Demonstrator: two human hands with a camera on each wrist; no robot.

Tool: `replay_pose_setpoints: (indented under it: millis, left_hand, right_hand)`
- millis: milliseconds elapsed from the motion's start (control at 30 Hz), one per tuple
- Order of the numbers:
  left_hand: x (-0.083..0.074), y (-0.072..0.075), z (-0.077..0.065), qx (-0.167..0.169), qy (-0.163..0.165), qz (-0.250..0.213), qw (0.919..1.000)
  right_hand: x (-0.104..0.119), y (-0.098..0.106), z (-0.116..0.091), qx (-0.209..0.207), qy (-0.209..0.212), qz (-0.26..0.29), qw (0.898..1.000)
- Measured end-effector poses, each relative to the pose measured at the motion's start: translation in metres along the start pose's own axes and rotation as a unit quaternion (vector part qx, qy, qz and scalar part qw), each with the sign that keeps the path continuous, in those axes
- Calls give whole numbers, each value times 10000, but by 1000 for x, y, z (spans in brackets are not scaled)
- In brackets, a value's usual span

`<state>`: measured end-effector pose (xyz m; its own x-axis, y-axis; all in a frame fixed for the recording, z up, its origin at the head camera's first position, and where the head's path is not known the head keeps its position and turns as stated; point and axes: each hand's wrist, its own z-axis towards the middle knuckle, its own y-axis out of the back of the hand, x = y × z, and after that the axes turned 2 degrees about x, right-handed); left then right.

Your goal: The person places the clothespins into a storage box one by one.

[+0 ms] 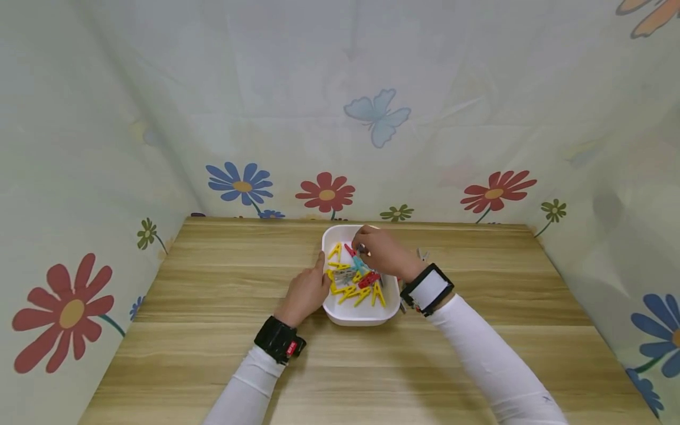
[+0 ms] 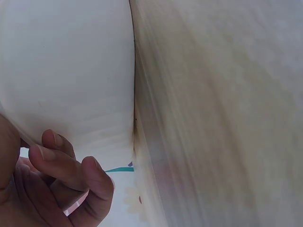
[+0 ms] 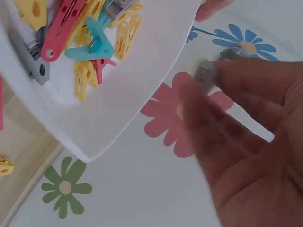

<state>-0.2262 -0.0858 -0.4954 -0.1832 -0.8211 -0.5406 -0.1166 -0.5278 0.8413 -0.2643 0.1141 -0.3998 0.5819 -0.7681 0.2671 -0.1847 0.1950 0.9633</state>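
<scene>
A white plastic tub (image 1: pixel 361 322) stands on the table with several clothespins in it. Most are yellow clothespins (image 1: pixel 378 294); a red clothespin (image 1: pixel 368 280), a teal clothespin (image 3: pixel 97 42) and a grey clothespin (image 1: pixel 344 275) lie among them. My left hand (image 1: pixel 305 289) grips the tub's left rim, fingers bent against the outer wall in the left wrist view. Over the tub's far right part, my right hand (image 1: pixel 385 251) pinches a small grey clothespin (image 3: pixel 207 74) between thumb and fingertips. That clothespin is blurred in the right wrist view.
On the wooden table (image 1: pixel 223 265), right of the tub, lie more clothespins, partly hidden by my right arm, among them a grey one (image 1: pixel 422 254) and a yellow one (image 3: pixel 5 166). A flowered cloth (image 1: pixel 287 118) encloses the table's back and sides.
</scene>
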Motion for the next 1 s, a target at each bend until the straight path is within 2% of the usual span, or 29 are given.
replay_pose_setpoints:
  millis: [167,267,567,767,1000]
  left_hand:
    - [1,-3,0,-86,-77,88,9999]
    - [1,-4,0,-110,-86,96,9999]
    - [2,-5,-2,-77,-15,-2,10000]
    - [4,-6,-2,-38,42,-14,10000]
    - [1,-3,0,-21,31,-6,10000]
  right_hand:
    - [1,-6,-2,836,-478,148,9952]
    - [2,-8,-5,929,-580,183,9938]
    - [-1,-1,-19,522,-542,125,9971]
    - [-18,7,-35,169,-506,222,9983]
    - [-41,20,-53,-22,-738,525,9959]
